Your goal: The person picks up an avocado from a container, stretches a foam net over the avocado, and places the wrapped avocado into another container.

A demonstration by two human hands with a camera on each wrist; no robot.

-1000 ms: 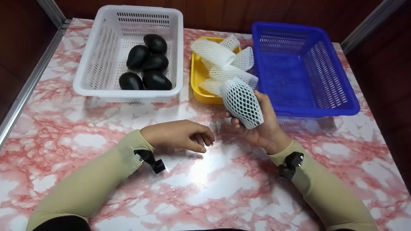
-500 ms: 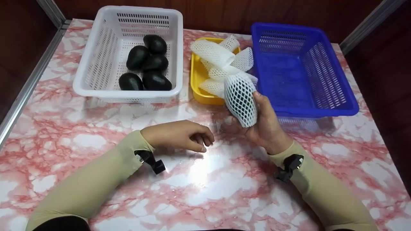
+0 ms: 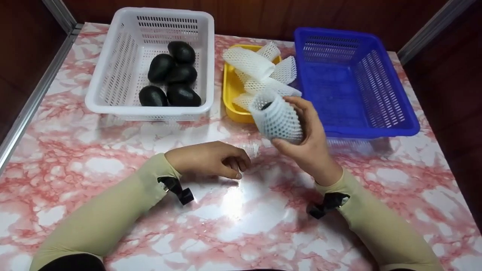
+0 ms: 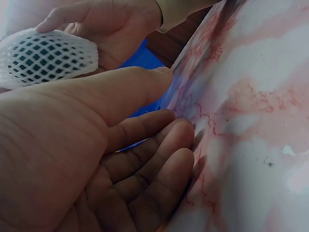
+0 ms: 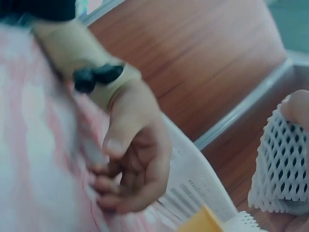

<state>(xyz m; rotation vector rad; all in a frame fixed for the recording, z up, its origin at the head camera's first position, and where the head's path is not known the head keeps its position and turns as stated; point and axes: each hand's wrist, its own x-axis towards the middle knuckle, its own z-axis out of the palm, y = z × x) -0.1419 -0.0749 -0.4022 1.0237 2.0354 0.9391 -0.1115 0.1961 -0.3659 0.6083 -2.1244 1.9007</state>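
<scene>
In the head view my right hand (image 3: 314, 145) grips an avocado in a white foam net sleeve (image 3: 280, 120), held up in front of the yellow bin. The sleeve's open end faces up and to the left, and a bit of the dark avocado (image 3: 266, 105) shows inside it. Dark skin also shows through the mesh of the sleeve (image 4: 48, 58) in the left wrist view. My left hand (image 3: 211, 160) rests on the table with loosely bent fingers and nothing in them; the left wrist view shows the hand (image 4: 111, 150) from the thumb side.
A white basket (image 3: 150, 110) at the back left holds several dark avocados (image 3: 162, 67). The yellow bin (image 3: 233, 113) in the middle holds several loose foam net sleeves (image 3: 248, 62). On the right stands a blue basket (image 3: 361, 131). All are on a red-and-white marbled table (image 3: 256, 233).
My right hand has turned over, swinging the sleeved avocado so its open end now shows toward the upper left. The left hand has stayed in place.
</scene>
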